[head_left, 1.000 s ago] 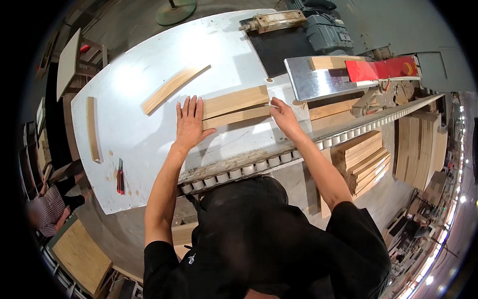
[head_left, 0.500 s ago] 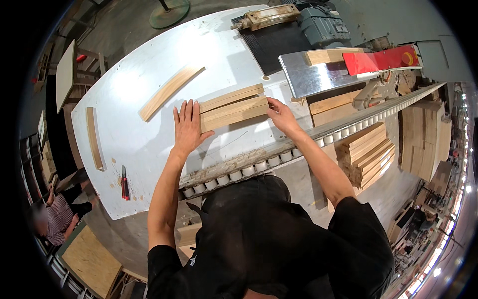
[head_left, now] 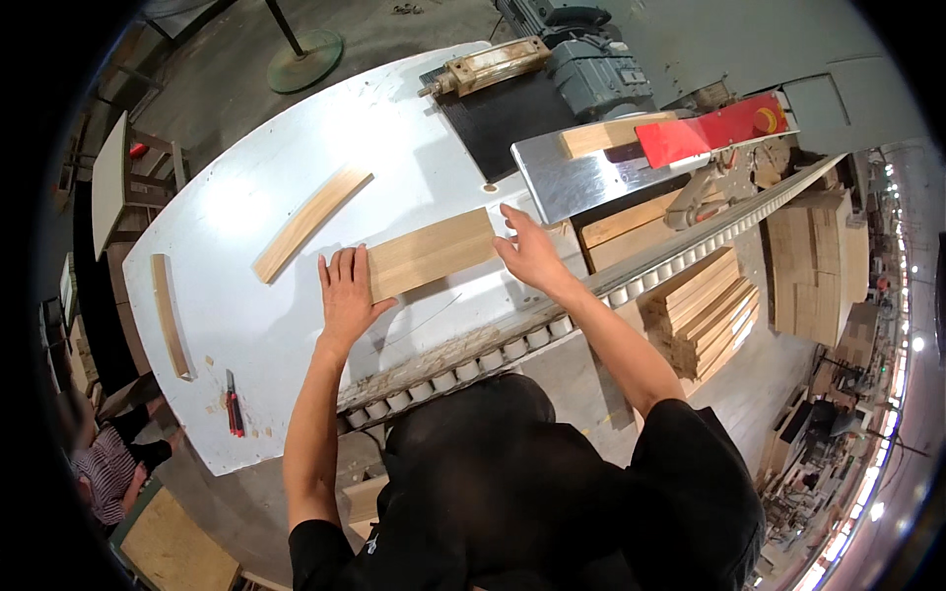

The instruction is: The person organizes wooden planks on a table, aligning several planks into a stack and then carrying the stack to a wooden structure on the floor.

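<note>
Far-left strip: a thin wooden strip [head_left: 169, 315] is laid near the edge of the white table [head_left: 232, 320].
Red-handled tool: a slim tool [head_left: 235, 409] is placed near the table's near-left corner.
Curved strip: a bowed wooden strip [head_left: 310, 227] is set beyond the hands, slanted up to the right.
Left hand: the left hand [head_left: 345, 307] is laid palm down, its fingers pointed away and its thumb spread wide; the panel's left end is met by the hand's right side.
Wood panel: the panel [head_left: 434, 256] is placed on the table between the hands; pale brown, flat and oblong, it is marked by lengthwise grain.
Right hand: the right hand [head_left: 532, 258] is held at the panel's right end, fingers half curled, thumb parted from forefinger; whether the wood is touched cannot be told.
</note>
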Demonstrator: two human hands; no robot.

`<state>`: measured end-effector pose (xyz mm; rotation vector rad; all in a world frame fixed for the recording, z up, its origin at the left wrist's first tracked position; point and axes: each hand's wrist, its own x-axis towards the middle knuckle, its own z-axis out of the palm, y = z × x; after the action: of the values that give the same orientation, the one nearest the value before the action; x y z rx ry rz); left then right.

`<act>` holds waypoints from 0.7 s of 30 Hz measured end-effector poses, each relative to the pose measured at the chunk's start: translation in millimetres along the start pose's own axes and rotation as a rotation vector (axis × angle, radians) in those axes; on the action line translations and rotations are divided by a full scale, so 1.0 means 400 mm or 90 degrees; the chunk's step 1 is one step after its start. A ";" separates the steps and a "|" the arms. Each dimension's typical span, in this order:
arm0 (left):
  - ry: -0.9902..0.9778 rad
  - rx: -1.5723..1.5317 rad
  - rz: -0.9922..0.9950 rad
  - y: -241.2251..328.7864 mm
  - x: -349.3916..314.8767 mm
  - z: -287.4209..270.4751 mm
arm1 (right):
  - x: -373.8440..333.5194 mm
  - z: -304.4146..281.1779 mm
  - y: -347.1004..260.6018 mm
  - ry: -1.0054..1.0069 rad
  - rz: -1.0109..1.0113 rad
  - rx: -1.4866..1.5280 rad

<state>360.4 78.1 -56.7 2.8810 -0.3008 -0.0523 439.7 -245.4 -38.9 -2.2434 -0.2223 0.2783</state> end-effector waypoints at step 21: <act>-0.031 -0.067 -0.036 0.007 -0.001 -0.038 | 0.270 -0.320 -0.071 0.002 -0.336 -0.590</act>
<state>360.3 79.2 -41.1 2.7863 -0.2178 -0.1440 576.5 -294.4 48.8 -2.9472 -1.1030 -0.1613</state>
